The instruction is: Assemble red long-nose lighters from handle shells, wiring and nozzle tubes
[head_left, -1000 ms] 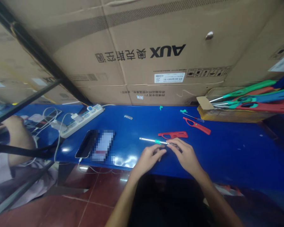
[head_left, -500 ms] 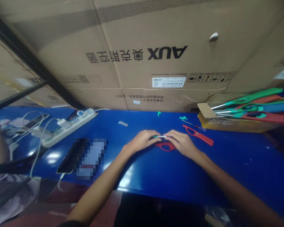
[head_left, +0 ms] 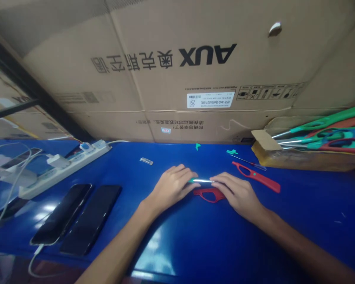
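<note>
My left hand (head_left: 173, 183) is closed round a long-nosed lighter whose metal tube (head_left: 203, 180) points right; a bit of green shows at the tube's base, and my palm hides the rest. The fingers of my right hand (head_left: 239, 193) pinch the tube's far end. Under both hands lies a red plastic lighter casing (head_left: 209, 195) with a finger loop, partly covered by the right fingers. Another red casing (head_left: 258, 178) rests on the table to the right, beside a thin screwdriver (head_left: 248, 161).
An open carton (head_left: 301, 157) at right holds several green, red and blue lighters. Small green pieces (head_left: 198, 146) and a clear part (head_left: 146, 161) lie toward the back. At left are two phones (head_left: 90, 221) and a power strip (head_left: 73, 165) with cables. A large cardboard box (head_left: 159, 90) stands behind.
My hands are slightly farther apart, and more of the metal tube shows between them. The view has shifted a little; the red casings stay on the table.
</note>
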`<state>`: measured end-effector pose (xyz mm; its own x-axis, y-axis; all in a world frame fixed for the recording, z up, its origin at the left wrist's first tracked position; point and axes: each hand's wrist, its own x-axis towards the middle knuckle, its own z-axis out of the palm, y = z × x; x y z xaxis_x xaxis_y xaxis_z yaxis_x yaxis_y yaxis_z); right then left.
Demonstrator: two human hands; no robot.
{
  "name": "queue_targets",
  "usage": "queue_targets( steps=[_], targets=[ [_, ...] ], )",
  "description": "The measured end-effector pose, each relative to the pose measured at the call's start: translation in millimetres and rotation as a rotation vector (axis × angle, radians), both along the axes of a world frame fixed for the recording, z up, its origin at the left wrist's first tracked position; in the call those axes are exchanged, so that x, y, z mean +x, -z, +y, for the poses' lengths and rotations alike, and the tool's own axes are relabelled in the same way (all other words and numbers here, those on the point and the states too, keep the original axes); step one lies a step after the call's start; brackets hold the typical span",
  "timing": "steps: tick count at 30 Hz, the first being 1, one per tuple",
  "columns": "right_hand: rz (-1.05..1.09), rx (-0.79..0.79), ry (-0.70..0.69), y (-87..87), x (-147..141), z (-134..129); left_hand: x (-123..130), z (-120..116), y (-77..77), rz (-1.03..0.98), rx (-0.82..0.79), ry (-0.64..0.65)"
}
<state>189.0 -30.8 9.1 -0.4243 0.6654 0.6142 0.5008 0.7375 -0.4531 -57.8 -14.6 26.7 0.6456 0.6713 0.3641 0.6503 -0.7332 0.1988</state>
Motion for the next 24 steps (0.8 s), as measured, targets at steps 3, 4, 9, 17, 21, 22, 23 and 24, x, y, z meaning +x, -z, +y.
queue_targets(
  steps=[3,4,9,17,21,22,23,24],
  targets=[
    [0.021,0.029,0.0,0.3,-2.6,-1.6,4.6,-9.5,-16.3,-0.028,0.002,0.054],
    [0.023,0.044,0.004,0.8,-3.1,-2.4,2.6,-17.2,-23.8,-0.04,0.023,0.036],
    [0.043,0.079,0.043,0.7,-0.7,-4.4,-59.0,-95.3,-43.6,-0.21,0.093,-0.516],
    [0.056,0.077,0.019,-3.8,-7.3,-12.9,-185.6,-147.4,2.3,0.011,-0.067,-0.862],
    [0.066,0.093,-0.028,-5.8,-9.8,-18.2,-186.5,-127.7,9.0,0.008,-0.064,-0.876],
    [0.062,0.101,-0.029,-6.7,-9.2,-18.8,-187.0,-127.2,10.3,0.018,-0.06,-0.879],
    [0.059,0.11,-0.028,-7.6,-8.3,-19.2,-188.4,-128.9,11.6,0.027,-0.06,-0.876],
    [0.057,0.118,-0.025,-8.5,-7.4,-19.3,-190.2,-132.4,12.5,0.032,-0.064,-0.867]
  ],
)
